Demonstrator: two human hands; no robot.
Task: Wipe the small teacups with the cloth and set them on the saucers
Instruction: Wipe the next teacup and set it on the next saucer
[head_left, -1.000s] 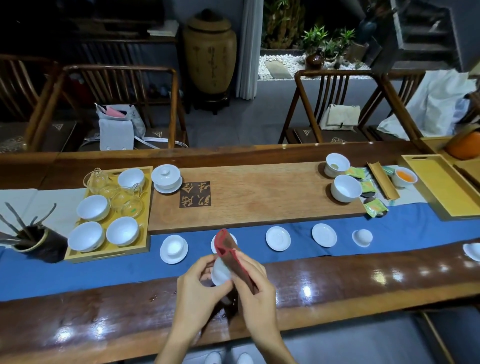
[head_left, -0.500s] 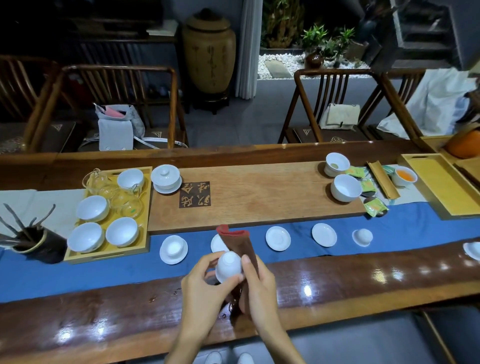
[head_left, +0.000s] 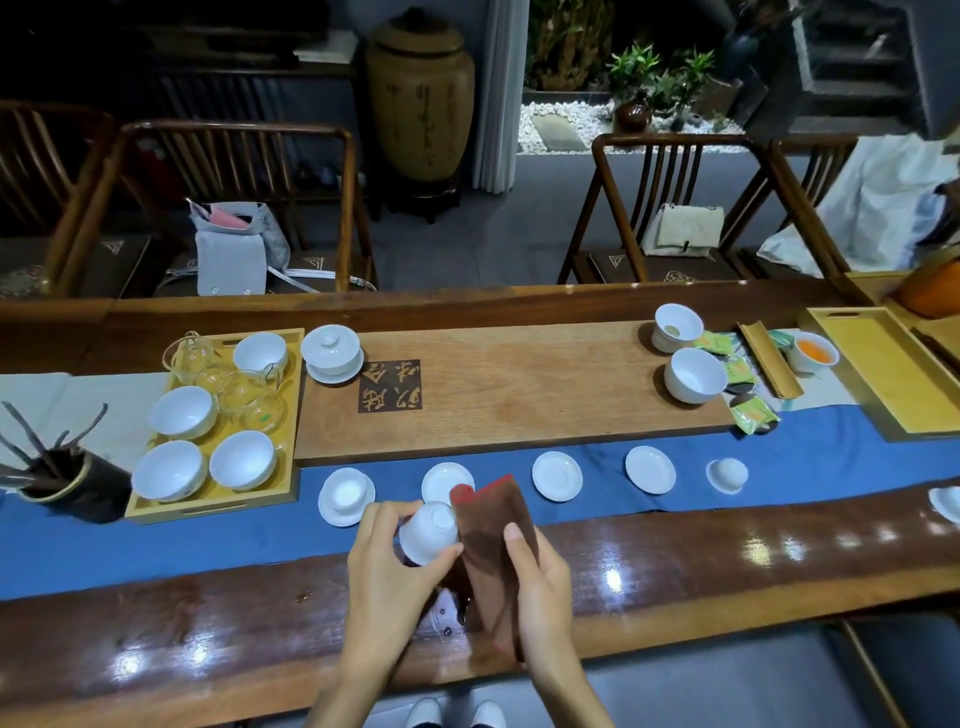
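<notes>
My left hand (head_left: 387, 566) grips a small white teacup (head_left: 429, 532), tipped with its foot facing away from me, just above the table's near edge. My right hand (head_left: 540, 571) holds a brown cloth with a red edge (head_left: 491, 540) beside the cup, touching its right side. On the blue runner lies a row of white saucers: one with a teacup on it (head_left: 346, 494), a bare one (head_left: 448, 480) right behind the held cup, then two more bare saucers (head_left: 557, 475) (head_left: 650, 469). Further right a teacup (head_left: 727, 474) lies upside down on the runner.
A yellow tray (head_left: 291, 415) with white bowls and glass cups stands at the left, with a lidded gaiwan (head_left: 331, 353) beside it. A wooden tea board (head_left: 519, 395) fills the middle, two white cups (head_left: 694, 375) at its right end. A dark tool holder (head_left: 72, 483) sits far left.
The cloth came out of the teacup and now hangs beside it. My left hand turned the cup over and shifted it left, toward the bare saucer.
</notes>
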